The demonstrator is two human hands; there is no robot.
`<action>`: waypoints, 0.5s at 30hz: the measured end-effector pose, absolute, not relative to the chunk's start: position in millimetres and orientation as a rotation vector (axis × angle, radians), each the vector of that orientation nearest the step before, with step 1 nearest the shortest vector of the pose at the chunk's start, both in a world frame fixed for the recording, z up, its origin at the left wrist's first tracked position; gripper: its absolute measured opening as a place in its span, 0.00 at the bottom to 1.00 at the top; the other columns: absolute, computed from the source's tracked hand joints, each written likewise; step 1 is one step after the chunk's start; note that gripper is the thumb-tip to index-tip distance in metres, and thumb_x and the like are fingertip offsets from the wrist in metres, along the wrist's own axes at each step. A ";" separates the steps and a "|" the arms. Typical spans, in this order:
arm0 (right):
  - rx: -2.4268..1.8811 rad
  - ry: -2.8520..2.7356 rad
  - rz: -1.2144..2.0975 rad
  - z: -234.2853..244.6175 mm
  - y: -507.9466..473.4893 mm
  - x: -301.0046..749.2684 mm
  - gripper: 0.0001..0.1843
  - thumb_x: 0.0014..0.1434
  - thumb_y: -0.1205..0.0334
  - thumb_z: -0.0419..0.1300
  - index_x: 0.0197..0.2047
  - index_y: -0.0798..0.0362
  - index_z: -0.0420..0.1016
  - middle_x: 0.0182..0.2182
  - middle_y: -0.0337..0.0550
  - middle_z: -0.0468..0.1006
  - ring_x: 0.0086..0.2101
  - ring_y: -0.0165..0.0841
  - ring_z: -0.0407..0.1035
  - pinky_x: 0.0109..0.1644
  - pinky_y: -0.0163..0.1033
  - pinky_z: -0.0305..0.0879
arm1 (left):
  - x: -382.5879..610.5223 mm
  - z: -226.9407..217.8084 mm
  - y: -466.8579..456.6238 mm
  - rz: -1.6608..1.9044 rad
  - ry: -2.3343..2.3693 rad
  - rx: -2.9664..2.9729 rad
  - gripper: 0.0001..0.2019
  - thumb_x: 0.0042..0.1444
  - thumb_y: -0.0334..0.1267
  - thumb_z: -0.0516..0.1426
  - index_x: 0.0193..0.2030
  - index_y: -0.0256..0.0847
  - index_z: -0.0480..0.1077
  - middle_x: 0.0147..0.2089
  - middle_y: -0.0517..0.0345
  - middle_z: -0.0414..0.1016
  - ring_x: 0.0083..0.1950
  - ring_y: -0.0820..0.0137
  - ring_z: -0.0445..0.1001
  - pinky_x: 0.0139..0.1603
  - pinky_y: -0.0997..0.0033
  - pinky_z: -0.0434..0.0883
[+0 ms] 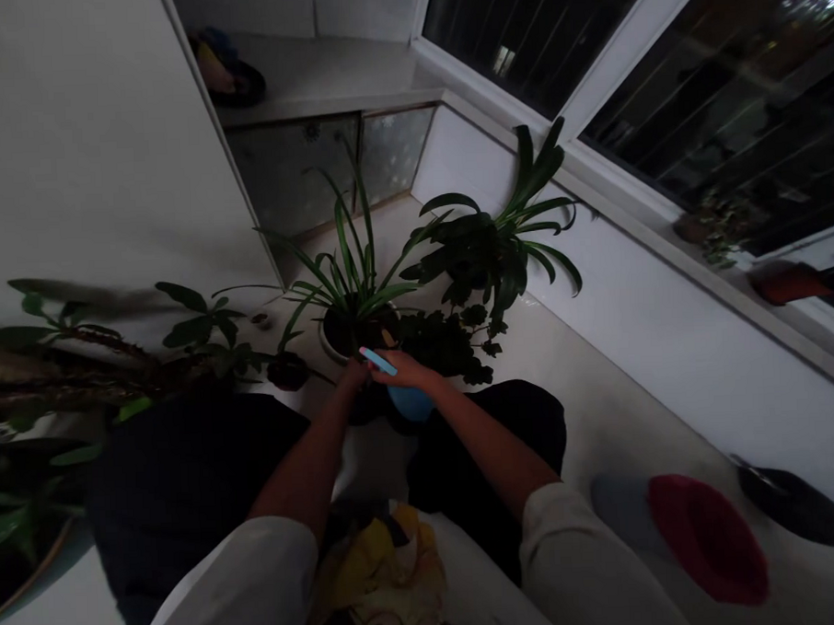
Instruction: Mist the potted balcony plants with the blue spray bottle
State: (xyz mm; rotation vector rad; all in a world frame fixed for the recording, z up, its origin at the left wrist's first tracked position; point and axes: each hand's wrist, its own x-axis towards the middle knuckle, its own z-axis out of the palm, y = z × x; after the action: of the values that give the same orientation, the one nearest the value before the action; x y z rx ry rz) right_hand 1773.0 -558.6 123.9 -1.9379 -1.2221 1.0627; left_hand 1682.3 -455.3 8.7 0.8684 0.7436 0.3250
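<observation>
Left hand (pixel 354 375): dark in the shadow, right beside the near end of the light blue plastic strip.
Right hand (pixel 407 368): curled over the light blue plastic strip (pixel 378 360), just above the rounded blue object (pixel 411 403).
Grip: the right hand looks pressed closed, pinching the strip; I cannot tell whether the left hand is spread or closed.
Strip's place: between the two hands, tilted across the top of the right hand, in front of the black plant pot (pixel 341 334).
Nearby plants: long, narrow leaves rise from the black plant pot; a broad-leaved plant (pixel 497 244) stands behind, a dark leafy plant (pixel 446 343) just to the right.
Person: crouched, white sleeves (pixel 573 564) pushed up, dark trousers (pixel 485 466).
Floor: a red cloth hat (pixel 707 539) lies near a black pan (pixel 795 508); a yellow patterned cloth (pixel 379 572) sits below the hands.
Beyond: a white-framed window (pixel 726 105) runs along the wall.
</observation>
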 end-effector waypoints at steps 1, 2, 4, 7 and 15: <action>-1.904 -1.241 1.023 138.4 -561.4 1776.2 0.08 0.51 0.66 0.64 0.37 0.53 0.75 0.33 0.38 0.77 0.34 0.32 0.70 0.42 0.36 0.66 | 1686.5 21.8 -455.0 0.359 0.771 0.914 0.21 0.64 0.43 0.59 0.62 0.40 0.67 0.63 0.46 0.68 0.60 0.57 0.71 0.58 0.48 0.72; -1.862 -1.255 0.973 152.7 -565.0 1779.4 0.09 0.53 0.64 0.63 0.39 0.53 0.75 0.35 0.39 0.77 0.36 0.32 0.70 0.43 0.36 0.66 | 1691.2 35.8 -454.5 0.388 0.786 0.960 0.23 0.63 0.41 0.59 0.63 0.40 0.66 0.66 0.45 0.65 0.63 0.55 0.68 0.61 0.45 0.69; -1.717 -1.240 0.865 179.9 -574.2 1785.5 0.11 0.56 0.62 0.61 0.43 0.54 0.74 0.36 0.41 0.77 0.35 0.32 0.71 0.42 0.36 0.67 | 1698.8 65.2 -454.0 0.402 0.756 1.042 0.24 0.60 0.37 0.62 0.63 0.40 0.67 0.68 0.43 0.64 0.69 0.51 0.61 0.67 0.47 0.62; -1.551 -1.064 0.903 214.8 -589.8 1792.8 0.15 0.59 0.57 0.60 0.47 0.54 0.73 0.38 0.42 0.77 0.33 0.32 0.73 0.39 0.37 0.69 | 1693.6 108.8 -459.0 0.292 0.604 1.131 0.16 0.55 0.35 0.65 0.51 0.36 0.77 0.57 0.44 0.77 0.68 0.50 0.63 0.69 0.54 0.60; -1.134 -0.678 1.021 239.3 -609.8 1794.9 0.26 0.51 0.50 0.69 0.51 0.49 0.75 0.48 0.45 0.79 0.42 0.35 0.74 0.45 0.38 0.71 | 1622.2 157.5 -495.9 -0.024 0.315 1.168 0.41 0.36 0.40 0.75 0.61 0.44 0.72 0.65 0.48 0.71 0.67 0.45 0.65 0.62 0.56 0.67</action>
State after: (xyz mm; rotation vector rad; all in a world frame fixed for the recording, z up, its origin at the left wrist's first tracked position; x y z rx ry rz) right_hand 1794.9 -609.8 239.3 -1.1344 -0.6782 1.0215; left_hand 1622.2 -495.9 157.5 1.1684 0.3153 -0.0238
